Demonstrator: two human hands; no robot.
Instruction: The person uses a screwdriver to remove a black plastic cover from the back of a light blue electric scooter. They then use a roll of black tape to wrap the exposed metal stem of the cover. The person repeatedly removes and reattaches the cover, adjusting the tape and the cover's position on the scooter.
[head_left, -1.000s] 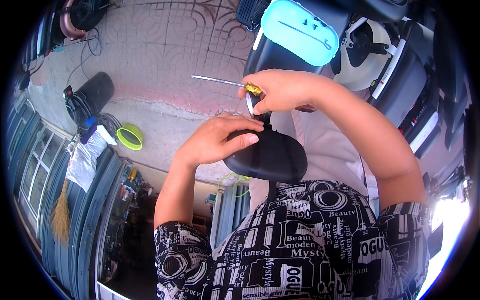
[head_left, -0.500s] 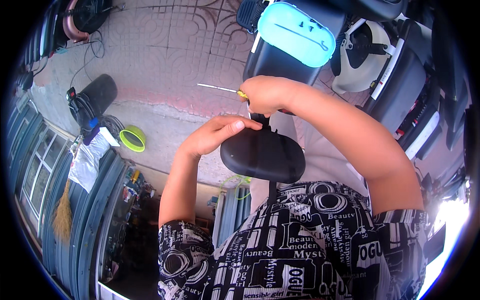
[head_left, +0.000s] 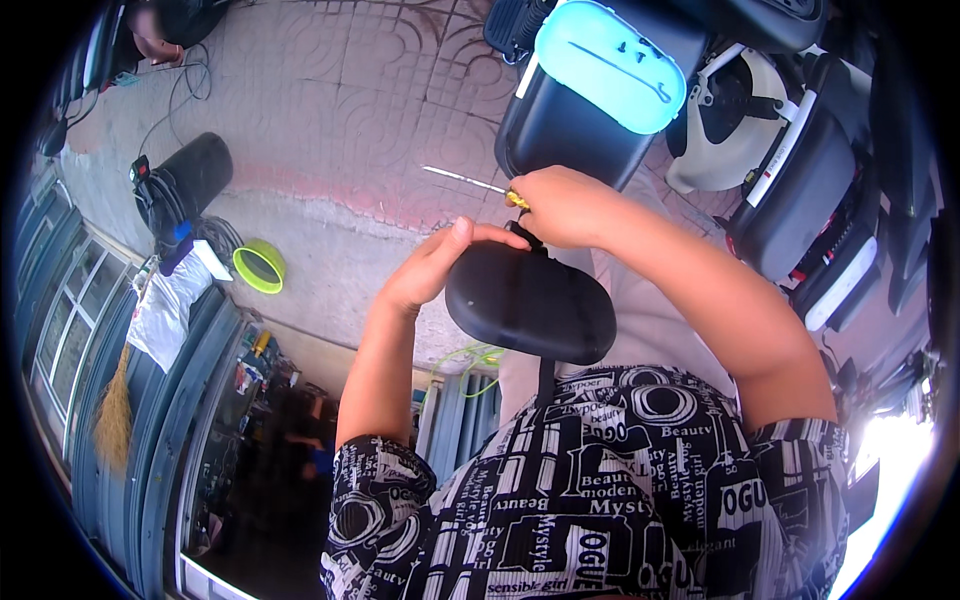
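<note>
A screwdriver (head_left: 465, 180) with a yellow handle is held in my right hand (head_left: 565, 207), its metal shaft pointing left. Below that hand lies a black, rounded, smooth piece (head_left: 530, 302) like a small seat or pad, in front of my body. A dark bracket (head_left: 527, 232) shows at its far edge, partly covered by my right hand. My left hand (head_left: 428, 265) rests along the left far edge of the pad, thumb raised and one finger stretched to the bracket; the other fingers are hidden.
A turquoise tray (head_left: 590, 90) with a thin hooked rod and several small dark parts sits on a black scooter seat (head_left: 560, 140). Further scooters (head_left: 800, 190) stand at the right. On the left are a dark cylinder (head_left: 200, 165), a yellow-green basket (head_left: 260, 268) and a straw broom (head_left: 115, 425).
The screwdriver and my right hand have shifted slightly right and nearer to me. My left thumb has lifted away from the pad. The view has tilted a little.
</note>
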